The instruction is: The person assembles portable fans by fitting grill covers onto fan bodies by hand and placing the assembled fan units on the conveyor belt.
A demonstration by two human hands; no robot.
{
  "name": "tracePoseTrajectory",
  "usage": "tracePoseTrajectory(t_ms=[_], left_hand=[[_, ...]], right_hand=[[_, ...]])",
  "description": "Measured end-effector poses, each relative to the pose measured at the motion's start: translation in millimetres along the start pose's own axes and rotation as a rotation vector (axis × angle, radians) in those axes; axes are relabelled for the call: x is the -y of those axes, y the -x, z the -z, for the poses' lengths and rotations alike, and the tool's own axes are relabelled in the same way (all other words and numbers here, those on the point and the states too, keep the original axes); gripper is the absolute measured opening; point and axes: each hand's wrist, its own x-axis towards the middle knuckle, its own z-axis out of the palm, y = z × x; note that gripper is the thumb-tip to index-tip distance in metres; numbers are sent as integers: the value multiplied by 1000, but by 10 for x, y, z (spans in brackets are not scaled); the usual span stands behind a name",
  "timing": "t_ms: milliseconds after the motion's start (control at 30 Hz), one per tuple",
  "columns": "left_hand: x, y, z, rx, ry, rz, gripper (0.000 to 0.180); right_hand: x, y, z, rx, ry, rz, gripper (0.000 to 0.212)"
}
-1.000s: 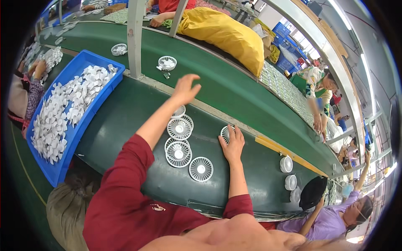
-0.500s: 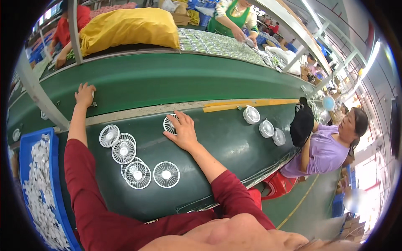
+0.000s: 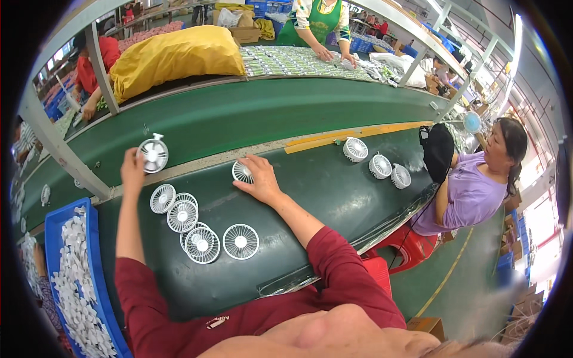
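Table [image 3: 316, 191] spans beneath your arms, a blue bin [image 3: 96, 246] at its left end. Over the table's far edge, your left hand [image 3: 132, 170] has fingers closed on a white fan housing [image 3: 154, 156]. Near that edge, your right hand [image 3: 261, 181] curves half-spread fingers over a white grille [image 3: 240, 172]; whether they grip, I cannot tell.

White lettering [image 3: 218, 322] marks the maroon shirt [image 3: 268, 310]; print [image 3: 321, 25] on the green apron [image 3: 310, 34] is too small to read
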Motion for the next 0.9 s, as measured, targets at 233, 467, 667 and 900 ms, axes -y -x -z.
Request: tracePoseTrajectory(t_ms=[233,467,667,900], left_hand=[[-1431,910,-729,236,996,589,35],[-2043,1080,-625,432,1690,818,52],[-2049,1096,-640,395,1735,850,43],[-2232,1353,-839,-65,1066,252,42]], right_hand=[[790,-241,271,-184,-205,184,72],[967,-189,273,-115,-140,290,67],[935,-146,180,-26,-149,349,72],[997,-100,-92,35,-896,53,60]])
